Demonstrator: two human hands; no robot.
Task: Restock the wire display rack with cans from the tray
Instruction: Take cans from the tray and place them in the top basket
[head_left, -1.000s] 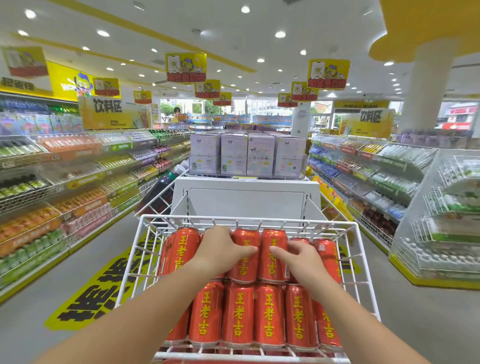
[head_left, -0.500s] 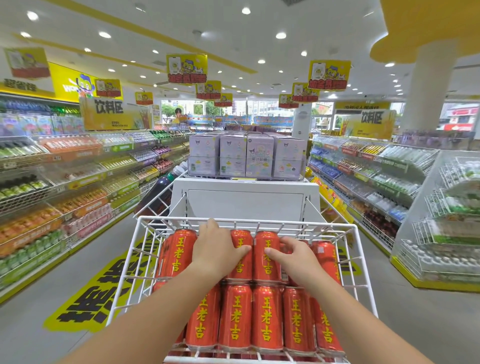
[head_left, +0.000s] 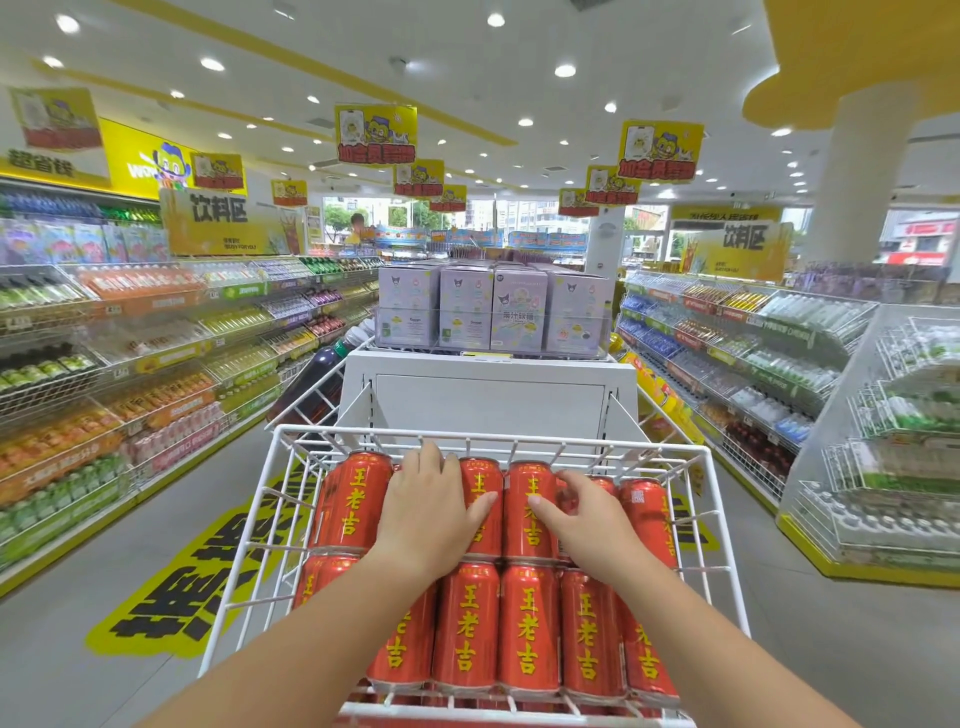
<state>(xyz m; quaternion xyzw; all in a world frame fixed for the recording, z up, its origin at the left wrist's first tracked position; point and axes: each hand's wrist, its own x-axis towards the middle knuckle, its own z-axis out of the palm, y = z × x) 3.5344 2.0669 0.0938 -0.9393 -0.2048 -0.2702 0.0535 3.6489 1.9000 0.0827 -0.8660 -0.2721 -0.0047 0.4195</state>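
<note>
Left hand (head_left: 431, 512) and right hand (head_left: 589, 519) slightly farther forward, flat-fingered atop cans (head_left: 353, 499), nothing held

Cans (head_left: 527, 629) under the left hand (head_left: 431, 512) and right hand (head_left: 587, 525) look like painted metal: glossy red, smooth, with light streaks down the sides. The wire rack (head_left: 488, 435) around both hands is metal rod with a smooth white coating, slightly shiny. Just past the fingertips is a white cabinet (head_left: 488, 400), a flat painted sheet, more satin than gloss. The boxes (head_left: 467, 306) beyond it look like pale printed cardboard, fairly matt. The floor (head_left: 78, 649) left of the left hand is smooth grey with a dull sheen. The display stand (head_left: 810, 493) out right of the right hand has clear, glossy plastic.
</note>
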